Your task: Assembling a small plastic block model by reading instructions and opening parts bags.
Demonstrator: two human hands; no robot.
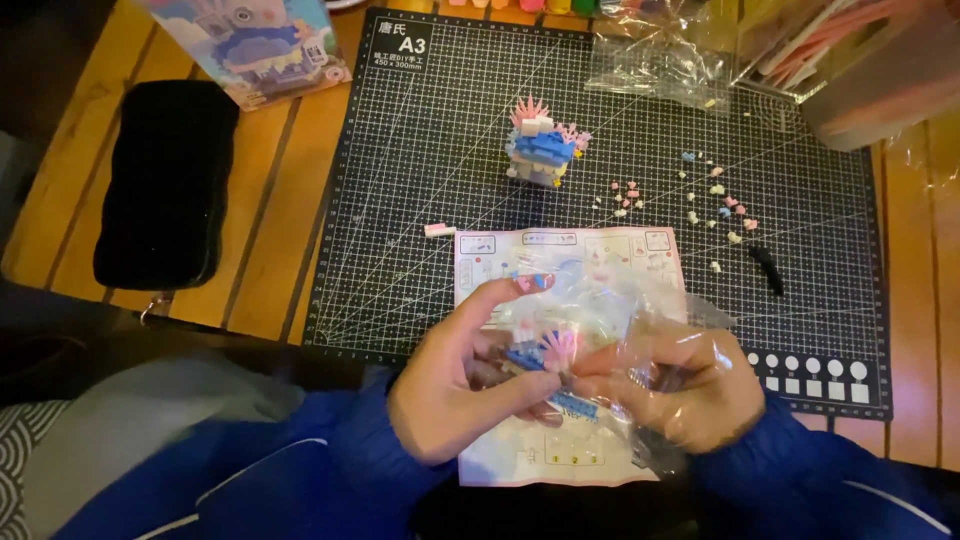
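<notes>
My left hand (455,375) and my right hand (680,385) meet low in the view, over a printed instruction sheet (570,250). Both grip a clear plastic bag (600,310) with small blue and pink building bricks (545,350) inside; the bag drapes over my right fingers. Farther back on the black cutting mat (420,200) stands a small part-built brick figure (540,145) in blue, white and pink. Several loose tiny bricks (715,205) lie scattered to its right, and one pale brick (438,230) lies left of the sheet.
A black pouch (165,180) lies on the wooden table (270,200) at left. The toy's box (255,45) is at the back left. Empty clear bags (655,60) and a container (870,70) sit at the back right. A small black tool (768,268) rests on the mat.
</notes>
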